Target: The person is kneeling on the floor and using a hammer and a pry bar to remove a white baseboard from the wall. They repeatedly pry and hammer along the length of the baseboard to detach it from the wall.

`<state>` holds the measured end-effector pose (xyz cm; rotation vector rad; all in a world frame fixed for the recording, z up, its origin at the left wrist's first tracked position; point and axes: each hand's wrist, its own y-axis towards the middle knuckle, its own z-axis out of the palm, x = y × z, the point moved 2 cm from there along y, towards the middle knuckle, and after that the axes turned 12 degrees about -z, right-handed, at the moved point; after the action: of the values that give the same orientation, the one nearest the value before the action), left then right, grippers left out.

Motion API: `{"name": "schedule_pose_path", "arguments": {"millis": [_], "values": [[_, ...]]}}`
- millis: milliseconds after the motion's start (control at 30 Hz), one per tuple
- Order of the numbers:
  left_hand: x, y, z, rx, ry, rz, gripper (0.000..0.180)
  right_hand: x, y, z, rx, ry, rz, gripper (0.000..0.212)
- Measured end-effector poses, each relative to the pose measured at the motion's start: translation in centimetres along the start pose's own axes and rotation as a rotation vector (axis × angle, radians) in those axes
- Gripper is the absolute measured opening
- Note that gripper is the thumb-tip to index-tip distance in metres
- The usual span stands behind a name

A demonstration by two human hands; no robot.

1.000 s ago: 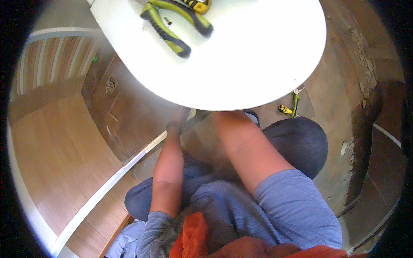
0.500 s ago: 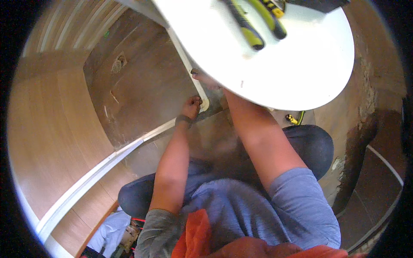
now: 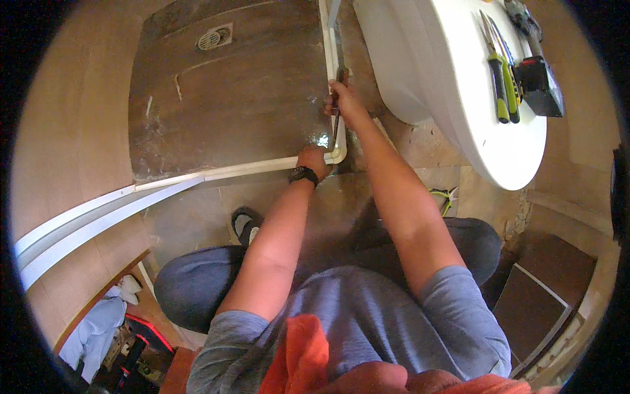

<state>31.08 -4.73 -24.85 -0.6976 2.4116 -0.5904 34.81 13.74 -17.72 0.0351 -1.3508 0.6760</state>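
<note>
My right hand [image 3: 344,102] is closed around a long, thin dark tool [image 3: 336,123], its dark handle end above my fist and its shaft running down along a white edging strip. Its exact kind is unclear. The strip [image 3: 252,169] borders the brown shower floor [image 3: 230,98] and turns a corner just below the shaft. Beside that corner, my left hand [image 3: 313,159] lies against the strip with fingers curled; what they grip, if anything, is hidden. A dark watch [image 3: 303,175] is on my left wrist.
A white toilet [image 3: 453,85] stands at the right, bearing green-handled pliers [image 3: 499,88] and a black power tool [image 3: 539,85]. Another green tool [image 3: 446,198] lies on the floor near my right knee. A round drain [image 3: 213,38] sits in the shower floor. Pale metal rails [image 3: 105,226] extend left.
My view has shifted, so the toilet now appears farther right. My right hand, earlier partly behind the toilet, now shows holding the dark tool. My left hand stays by the strip's corner.
</note>
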Motion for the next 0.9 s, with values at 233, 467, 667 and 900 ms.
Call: {"name": "schedule_pose_path", "arguments": {"millis": [233,467,667,900], "values": [[0.3,0.6,-1.2,0.060,0.013,0.028,0.043,-4.1,0.7,-2.0,-0.100,-0.061,0.044,0.034],[0.9,0.2,-1.5,0.052,-0.008,0.011,0.040,-5.2,2.1,-1.1,-0.063,-0.212,0.130,0.043],[1.2,1.0,-1.8,0.123,-0.037,-0.017,0.039,-5.9,1.9,-0.2,-0.140,-0.169,0.058,0.044],[1.3,0.8,-1.8,0.110,-0.071,-0.031,0.041,-6.4,3.0,0.8,-0.164,-0.742,-0.092,0.050]]}}
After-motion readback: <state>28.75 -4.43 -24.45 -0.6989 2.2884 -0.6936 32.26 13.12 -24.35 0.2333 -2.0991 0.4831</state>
